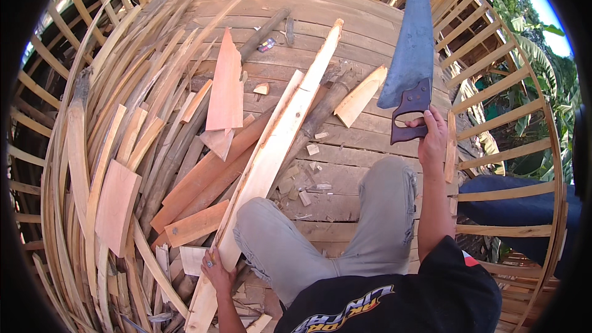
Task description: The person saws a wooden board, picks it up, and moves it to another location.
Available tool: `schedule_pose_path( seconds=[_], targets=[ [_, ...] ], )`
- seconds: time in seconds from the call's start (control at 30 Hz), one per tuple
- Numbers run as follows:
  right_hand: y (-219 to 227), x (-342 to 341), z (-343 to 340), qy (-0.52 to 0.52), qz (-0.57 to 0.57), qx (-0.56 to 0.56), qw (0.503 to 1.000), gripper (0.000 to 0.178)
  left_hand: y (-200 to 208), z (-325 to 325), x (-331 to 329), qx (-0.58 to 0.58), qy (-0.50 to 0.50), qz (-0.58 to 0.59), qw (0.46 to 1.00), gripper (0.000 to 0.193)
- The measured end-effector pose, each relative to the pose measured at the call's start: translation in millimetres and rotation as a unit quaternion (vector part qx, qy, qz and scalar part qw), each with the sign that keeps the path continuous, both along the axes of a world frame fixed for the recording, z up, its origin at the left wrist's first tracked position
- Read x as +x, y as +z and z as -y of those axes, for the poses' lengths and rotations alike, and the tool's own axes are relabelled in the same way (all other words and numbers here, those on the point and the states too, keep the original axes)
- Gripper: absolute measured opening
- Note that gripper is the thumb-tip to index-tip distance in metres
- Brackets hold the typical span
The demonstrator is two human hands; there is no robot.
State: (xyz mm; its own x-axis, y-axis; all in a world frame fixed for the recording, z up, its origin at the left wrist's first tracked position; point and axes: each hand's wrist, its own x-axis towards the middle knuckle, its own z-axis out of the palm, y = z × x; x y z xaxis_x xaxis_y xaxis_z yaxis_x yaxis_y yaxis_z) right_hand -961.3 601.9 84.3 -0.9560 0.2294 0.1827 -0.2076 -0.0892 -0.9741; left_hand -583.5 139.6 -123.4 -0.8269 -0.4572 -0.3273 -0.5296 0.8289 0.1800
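Observation:
A hand saw (410,43) with a wide blue-grey blade and a dark handle is in my right hand (433,128), raised on the right with the blade pointing away from me. My fingers are wrapped round the handle's lower part. On the left, my left hand (217,271) grips the edge of a long pale plank (271,148). A ring shows on one finger. That plank slants from the near left up to the middle, passing beside my left knee and resting over other timber. The saw is apart from the plank.
Piled strips and boards (148,86) cover the left side. A round pole (320,111) lies under the plank, a pointed offcut (364,95) to its right. Small wood chips (312,149) litter the board floor (345,169). A slatted wooden railing (502,154) curves round the right.

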Motion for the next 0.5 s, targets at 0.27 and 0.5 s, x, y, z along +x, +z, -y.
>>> schedule_pose_path(
  seconds=[0.27,0.5],
  targets=[
    [-73,-109,-27,0.116,0.145,-0.053,0.981,0.029,12,-40,-31,-0.084,0.097,0.150,0.980,0.121],
    [-120,-199,-82,0.180,0.155,-0.035,0.971,0.029,-2,-53,-69,-0.187,0.146,0.311,0.920,0.100]
  ],
)
